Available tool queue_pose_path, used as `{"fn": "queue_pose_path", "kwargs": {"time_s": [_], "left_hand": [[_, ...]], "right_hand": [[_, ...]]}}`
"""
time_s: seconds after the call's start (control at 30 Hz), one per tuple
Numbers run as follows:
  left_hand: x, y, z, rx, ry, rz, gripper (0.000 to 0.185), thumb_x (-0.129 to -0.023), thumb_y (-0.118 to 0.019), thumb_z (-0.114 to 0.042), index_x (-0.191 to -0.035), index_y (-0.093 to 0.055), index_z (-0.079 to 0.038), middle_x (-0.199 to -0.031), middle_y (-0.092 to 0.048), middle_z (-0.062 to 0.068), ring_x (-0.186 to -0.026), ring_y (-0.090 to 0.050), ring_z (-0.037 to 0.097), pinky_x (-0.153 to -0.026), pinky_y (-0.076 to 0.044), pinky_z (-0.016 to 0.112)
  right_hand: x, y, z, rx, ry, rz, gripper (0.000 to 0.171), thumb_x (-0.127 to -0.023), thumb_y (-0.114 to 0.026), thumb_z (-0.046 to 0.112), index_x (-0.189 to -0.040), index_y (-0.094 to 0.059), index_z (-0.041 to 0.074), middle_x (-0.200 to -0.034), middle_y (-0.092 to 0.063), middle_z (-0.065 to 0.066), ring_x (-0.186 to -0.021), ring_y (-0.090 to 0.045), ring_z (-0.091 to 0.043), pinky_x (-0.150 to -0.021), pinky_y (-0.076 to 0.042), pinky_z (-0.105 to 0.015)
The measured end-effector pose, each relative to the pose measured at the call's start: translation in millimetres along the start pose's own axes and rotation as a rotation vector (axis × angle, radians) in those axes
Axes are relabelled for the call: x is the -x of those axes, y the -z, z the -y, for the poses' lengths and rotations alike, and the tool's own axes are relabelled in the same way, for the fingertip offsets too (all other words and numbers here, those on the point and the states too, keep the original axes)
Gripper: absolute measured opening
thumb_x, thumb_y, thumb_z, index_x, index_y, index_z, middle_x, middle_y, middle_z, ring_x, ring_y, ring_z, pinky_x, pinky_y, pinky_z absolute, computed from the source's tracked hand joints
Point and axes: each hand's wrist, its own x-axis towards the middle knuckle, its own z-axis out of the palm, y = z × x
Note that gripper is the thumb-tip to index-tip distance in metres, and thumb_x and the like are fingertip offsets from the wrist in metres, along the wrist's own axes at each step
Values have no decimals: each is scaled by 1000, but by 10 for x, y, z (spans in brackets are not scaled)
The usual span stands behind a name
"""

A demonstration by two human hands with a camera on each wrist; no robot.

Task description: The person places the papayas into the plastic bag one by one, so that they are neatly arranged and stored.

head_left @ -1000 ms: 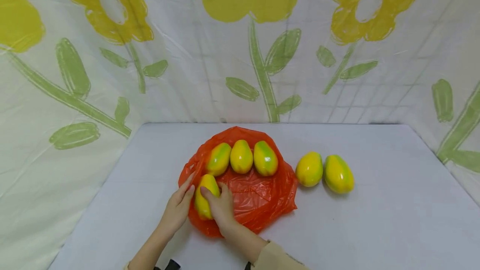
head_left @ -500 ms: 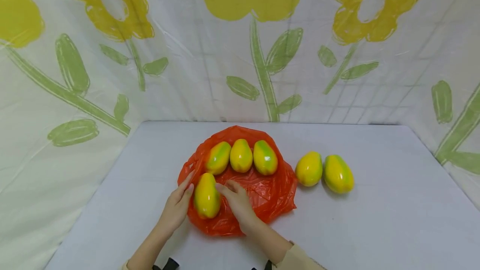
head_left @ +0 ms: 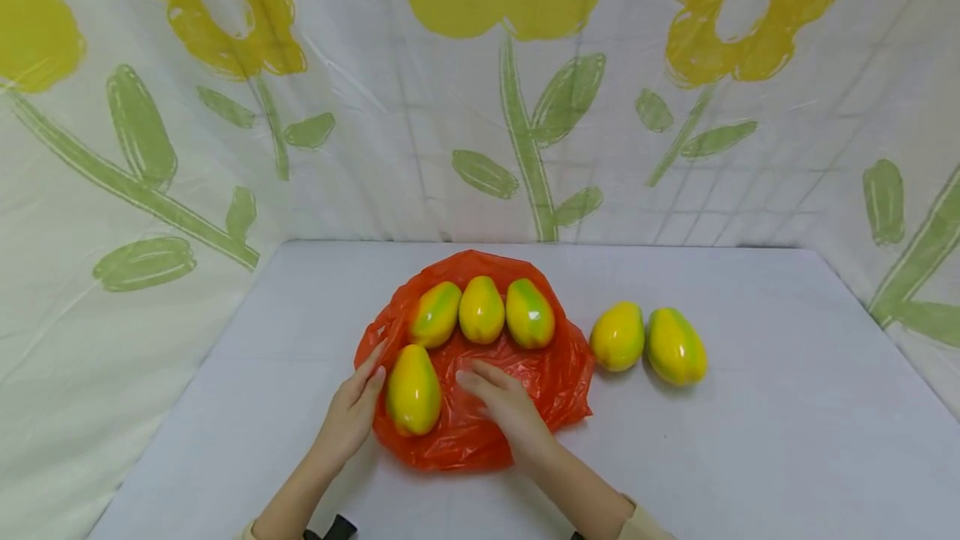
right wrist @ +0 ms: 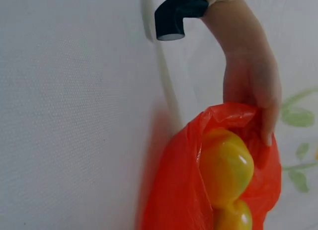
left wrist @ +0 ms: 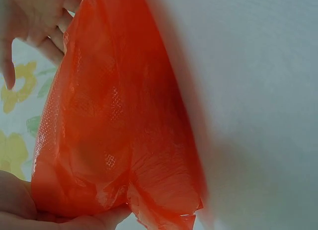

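Left hand (head_left: pixel 351 417) resting with relaxed fingers against the front mango (head_left: pixel 412 390) on the orange bag (head_left: pixel 525 394); right hand (head_left: pixel 510 408) flat, released, on the plastic. Likely risk: slick bag sliding on the table (head_left: pixel 750 457), rolling the mango off its edge.

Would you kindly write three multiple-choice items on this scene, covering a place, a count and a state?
1. Where do the two mangoes off the orange bag lie?
A. right of it
B. left of it
C. behind it

2. How many mangoes rest on the bag?
A. two
B. six
C. four

3. What is the right hand doing?
A. gripping a mango
B. lying flat on the bag
C. hanging off the table

Answers:
1 A: the pair sits on the white table.
2 C: three in a row, one in front.
3 B: fingers straight, holding nothing.
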Motion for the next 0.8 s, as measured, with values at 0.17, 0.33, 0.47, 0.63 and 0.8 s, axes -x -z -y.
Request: {"fn": "queue_pose_path", "kwargs": {"time_s": [0.17,0.33,0.47,0.63,0.8], "left_hand": [[0,1,0,7,8,4,47,-105,-40,-14,-149,-33,2,-148,-36,28,-139,-28,46,-110,-25,56],[-3,1,-1,8,12,3,47,-105,-40,-14,-149,-33,2,-148,-36,28,-139,-27,46,-110,-24,56],[-1,2,5,0,19,-2,47,-105,-40,-13,-149,-33,3,-148,-36,28,-139,-28,46,-110,-25,56],[-11,6,12,-8,20,1,48,-105,-39,-15,-149,-32,2,-147,-36,29,-138,-28,47,-110,-24,57],[-8,3,12,-2,21,9,48,-106,-39,-16,-150,-31,1,-148,-36,28,-139,-27,47,-110,-24,57]], "right_hand": [[56,105,21,-4,35,8,72,-95,-59,40,-145,-37,-6,-147,-40,-21,-128,-43,-37,-106,-36,-55],[114,195,54,3,75,5,71,-96,-58,39,-146,-36,-7,-148,-40,-23,-129,-44,-38,-106,-36,-54],[159,278,82,3,108,-17,65,-98,-57,34,-145,-37,-6,-145,-44,-23,-129,-45,-36,-106,-37,-54],[198,385,95,-11,126,-44,59,-98,-55,29,-145,-38,-4,-144,-46,-22,-129,-45,-34,-106,-37,-53],[221,475,86,-1,131,-90,62,-97,-57,29,-146,-36,-4,-144,-46,-22,-128,-46,-34,-108,-34,-54]]}}
